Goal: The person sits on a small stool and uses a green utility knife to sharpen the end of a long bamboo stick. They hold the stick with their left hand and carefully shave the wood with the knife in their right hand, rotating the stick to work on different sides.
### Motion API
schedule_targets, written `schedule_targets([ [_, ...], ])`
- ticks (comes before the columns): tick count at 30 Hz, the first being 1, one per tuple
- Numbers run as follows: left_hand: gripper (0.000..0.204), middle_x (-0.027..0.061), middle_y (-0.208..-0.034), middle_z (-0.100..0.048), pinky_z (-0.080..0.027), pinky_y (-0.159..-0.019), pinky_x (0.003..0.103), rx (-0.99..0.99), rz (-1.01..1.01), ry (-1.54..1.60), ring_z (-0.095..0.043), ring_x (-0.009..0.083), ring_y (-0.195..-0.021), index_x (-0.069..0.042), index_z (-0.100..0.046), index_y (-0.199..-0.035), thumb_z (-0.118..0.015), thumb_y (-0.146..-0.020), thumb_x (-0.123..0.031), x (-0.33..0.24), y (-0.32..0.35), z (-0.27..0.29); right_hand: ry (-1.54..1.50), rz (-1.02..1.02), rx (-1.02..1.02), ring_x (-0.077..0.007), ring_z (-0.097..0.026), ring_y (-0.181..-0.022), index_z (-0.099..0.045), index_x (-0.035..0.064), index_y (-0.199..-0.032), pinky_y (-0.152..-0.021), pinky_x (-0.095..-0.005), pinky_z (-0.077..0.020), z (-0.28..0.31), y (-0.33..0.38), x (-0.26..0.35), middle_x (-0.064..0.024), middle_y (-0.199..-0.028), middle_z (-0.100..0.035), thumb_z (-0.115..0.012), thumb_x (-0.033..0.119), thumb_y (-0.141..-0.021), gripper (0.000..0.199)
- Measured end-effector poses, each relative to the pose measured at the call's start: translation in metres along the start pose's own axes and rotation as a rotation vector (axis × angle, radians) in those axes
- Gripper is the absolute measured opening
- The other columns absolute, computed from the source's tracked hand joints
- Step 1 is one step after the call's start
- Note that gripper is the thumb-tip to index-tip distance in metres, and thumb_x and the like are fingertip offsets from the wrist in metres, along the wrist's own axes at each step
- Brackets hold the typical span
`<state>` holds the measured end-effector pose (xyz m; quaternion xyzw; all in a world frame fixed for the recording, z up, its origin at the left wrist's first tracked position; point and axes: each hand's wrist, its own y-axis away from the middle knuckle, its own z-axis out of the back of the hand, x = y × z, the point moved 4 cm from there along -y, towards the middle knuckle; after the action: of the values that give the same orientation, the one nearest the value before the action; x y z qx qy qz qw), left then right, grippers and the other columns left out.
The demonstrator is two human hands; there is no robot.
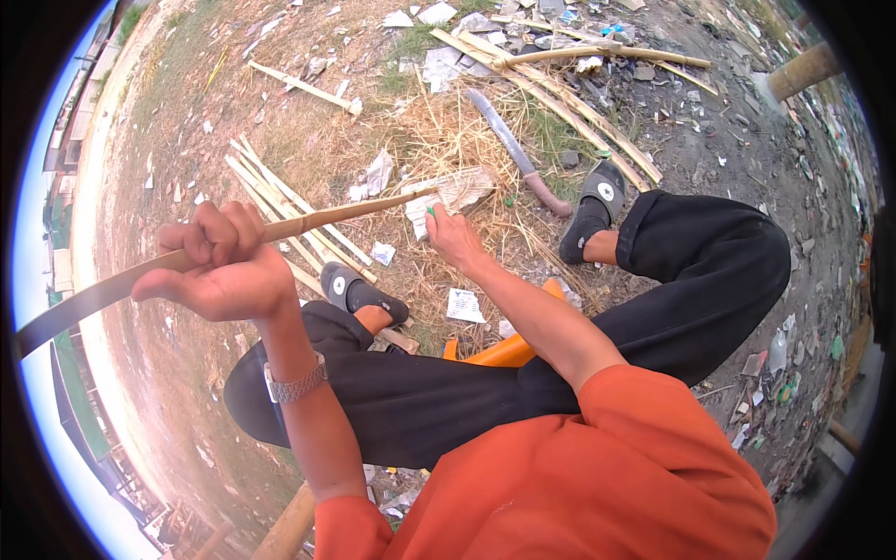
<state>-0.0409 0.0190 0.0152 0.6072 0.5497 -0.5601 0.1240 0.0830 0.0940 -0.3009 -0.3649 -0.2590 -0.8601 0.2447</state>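
Note:
My left hand point(229, 261) is closed round a long bamboo strip point(327, 217), fingers curled over it and thumb stretched along below. The strip runs from the far left edge to a thin tip near the middle. Just below that tip is my right hand point(455, 241), its fingers pinched together. A bit of something green point(430, 214) shows at these fingertips; the rest is hidden in the hand. Beyond them a curved, machete-like blade point(499, 131) with a brownish handle point(546, 194) lies on the ground by my right foot.
Split bamboo strips point(299, 210) lie beyond my left foot, and longer bamboo pieces point(560, 103) at the far right. Straw and shavings point(457, 140) cover the ground between, with paper scraps point(466, 305) scattered about. An orange seat-like thing point(504, 352) sits under my legs.

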Motion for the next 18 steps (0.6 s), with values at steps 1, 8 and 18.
schedule_targets([
  [1,0.063,-0.0044,-0.05,-0.017,-0.008,-0.043,0.024,-0.002,0.011,0.012,-0.011,0.0068,-0.045,-0.016,-0.021,-0.065,-0.027,-0.084,-0.076,0.001,0.0,0.001,0.011,-0.056,-0.005,-0.0469,-0.061,-0.08,-0.049,0.002,-0.106,-0.073,-0.0545,-0.0486,-0.003,-0.004,-0.012,-0.0292,-0.082,-0.063,-0.039,0.031,-0.096,0.033],
  [8,0.063,-0.0041,-0.05,-0.017,-0.008,-0.044,0.024,0.003,0.013,-0.018,-0.011,0.0066,-0.045,-0.017,-0.021,-0.065,-0.027,-0.084,-0.076,0.0,-0.001,0.002,0.012,-0.054,0.005,-0.0465,-0.061,-0.078,-0.047,0.0037,-0.103,-0.07,-0.0561,-0.0476,-0.015,-0.02,-0.03,-0.0293,-0.08,-0.062,-0.039,0.034,-0.096,0.032],
  [18,0.062,-0.0048,-0.051,-0.017,-0.009,-0.044,0.023,0.083,0.055,0.064,-0.01,0.006,-0.046,-0.016,-0.022,-0.065,-0.026,-0.086,-0.075,0.003,-0.001,0.0,0.418,-0.126,0.112,-0.0378,-0.066,-0.088,-0.056,0.0019,-0.104,-0.074,-0.0466,-0.054,-0.011,-0.061,-0.108,-0.0218,-0.089,-0.067,-0.04,0.033,-0.095,0.036],
])
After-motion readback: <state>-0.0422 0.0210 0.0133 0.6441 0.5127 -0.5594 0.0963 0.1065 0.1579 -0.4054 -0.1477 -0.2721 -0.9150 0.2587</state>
